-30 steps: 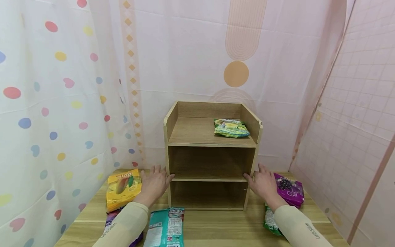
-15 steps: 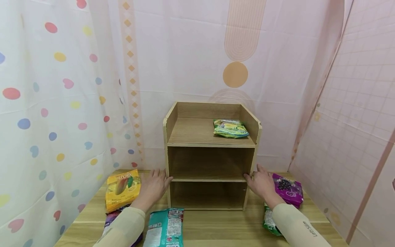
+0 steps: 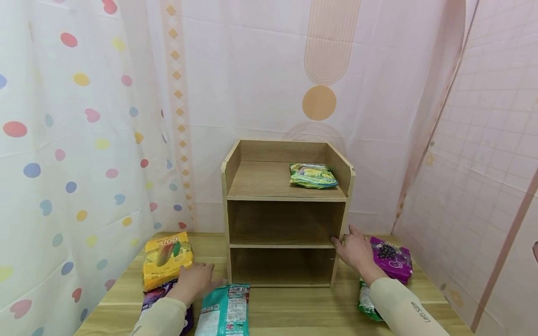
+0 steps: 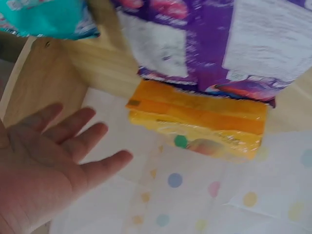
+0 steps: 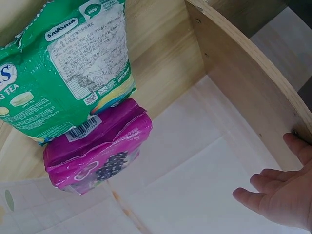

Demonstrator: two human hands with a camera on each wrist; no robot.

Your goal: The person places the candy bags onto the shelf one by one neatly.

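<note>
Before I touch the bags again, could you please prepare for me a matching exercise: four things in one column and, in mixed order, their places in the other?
Things
1. yellow bag
2. right hand
3. green-and-yellow bag
4. teal bag

Places
A. on the top level of the shelf
B. on the table, near the shelf's lower left front corner
C. at the shelf's right front edge
D. at the back left of the table

Pairs: 1-D, 2-C, 3-A, 4-B

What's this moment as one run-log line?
left hand: empty, near teal packet | right hand: touches shelf unit | yellow-green packet: top level
</note>
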